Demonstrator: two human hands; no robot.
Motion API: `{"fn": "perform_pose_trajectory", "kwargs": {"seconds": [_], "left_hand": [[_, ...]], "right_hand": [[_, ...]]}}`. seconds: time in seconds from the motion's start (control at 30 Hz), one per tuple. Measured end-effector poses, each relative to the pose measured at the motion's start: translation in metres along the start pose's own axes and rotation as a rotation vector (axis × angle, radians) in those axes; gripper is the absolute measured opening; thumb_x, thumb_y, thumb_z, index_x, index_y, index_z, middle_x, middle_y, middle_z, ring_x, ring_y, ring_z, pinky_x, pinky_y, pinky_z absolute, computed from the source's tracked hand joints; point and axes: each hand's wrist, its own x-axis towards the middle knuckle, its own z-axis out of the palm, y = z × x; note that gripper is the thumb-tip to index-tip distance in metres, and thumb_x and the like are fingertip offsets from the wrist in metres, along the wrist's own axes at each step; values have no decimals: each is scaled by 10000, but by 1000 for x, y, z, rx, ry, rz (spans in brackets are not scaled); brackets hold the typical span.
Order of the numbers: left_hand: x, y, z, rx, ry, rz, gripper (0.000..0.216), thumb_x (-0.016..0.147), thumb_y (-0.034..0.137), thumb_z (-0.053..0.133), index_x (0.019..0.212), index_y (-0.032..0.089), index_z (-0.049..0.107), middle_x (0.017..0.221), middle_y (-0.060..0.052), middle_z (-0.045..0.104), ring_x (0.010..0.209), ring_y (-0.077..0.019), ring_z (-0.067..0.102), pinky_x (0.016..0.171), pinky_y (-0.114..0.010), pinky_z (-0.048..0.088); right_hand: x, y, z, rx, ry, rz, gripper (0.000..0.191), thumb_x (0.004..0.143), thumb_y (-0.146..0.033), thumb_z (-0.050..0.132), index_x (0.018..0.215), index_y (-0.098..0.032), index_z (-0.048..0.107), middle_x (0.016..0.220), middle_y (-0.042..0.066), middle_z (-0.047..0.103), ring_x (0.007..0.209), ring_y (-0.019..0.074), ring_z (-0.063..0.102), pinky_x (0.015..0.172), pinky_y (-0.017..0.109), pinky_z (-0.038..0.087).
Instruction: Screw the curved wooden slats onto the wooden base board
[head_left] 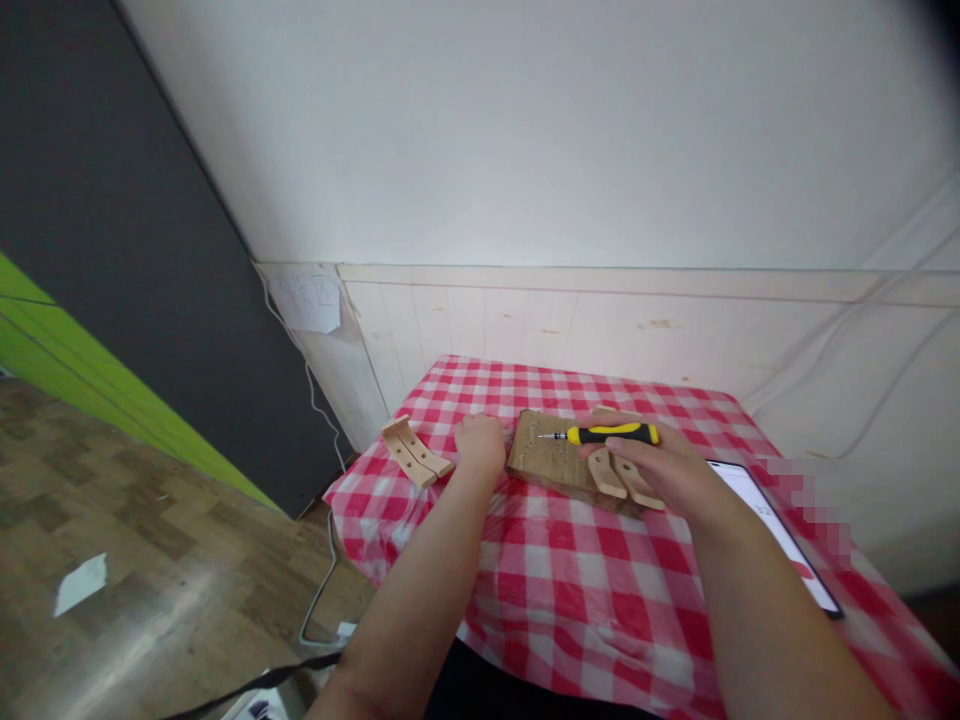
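Note:
My right hand [667, 465] grips a yellow-and-black screwdriver [615, 434], held nearly level with its thin metal shaft pointing left over a thick wooden board [547, 455]. Many small holes or specks dot the board's top. Under and beside that hand, pale wooden pieces with holes [606, 474] rest on the board's right part. Just left of the board is my left hand [481, 440], its fingers curled closed; whatever they hold, if anything, is hidden. Further left on the cloth lie two pale, bent wooden pieces [412, 455] with holes, side by side.
A red-and-white checked tablecloth [540, 570] covers the table, which stands near a white wall [525, 130]. On the right lies a phone [776, 530] with its screen lit. A white cable [311, 380] runs down at the left by a dark panel [150, 250].

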Motion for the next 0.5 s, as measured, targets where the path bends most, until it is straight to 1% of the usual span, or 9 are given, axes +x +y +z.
{"fn": "perform_pose_trajectory", "kwargs": {"seconds": [0.17,0.3,0.37,0.5], "left_hand": [[-1,0,0,1,22,-2,299,902,125,389,1009,119,669,1034,-173,672,1018,-262,607,870,-391,481],[-1,-1,1,-1,50,-5,308,908,135,362,1045,110,637,1025,-183,669,1017,-286,611,853,-413,480],[0,-1,1,-20,49,-15,298,911,154,368,1067,123,620,1015,-172,675,1023,-282,613,862,-408,476],[2,-2,1,-50,41,-15,290,908,158,372,1082,132,602,1018,-172,677,1035,-275,615,872,-399,466]], "right_hand": [[3,7,-4,47,41,45,339,682,-416,730,960,-221,720,843,56,753,916,254,680,891,418,469],[7,10,-6,107,34,13,313,694,-391,719,952,-213,713,821,49,752,935,245,677,918,411,452],[9,11,-6,134,59,10,291,701,-380,711,935,-207,715,792,47,749,899,240,682,898,405,459],[14,11,-7,289,147,7,204,708,-361,690,830,-199,711,680,34,724,737,213,675,770,368,491]]}}
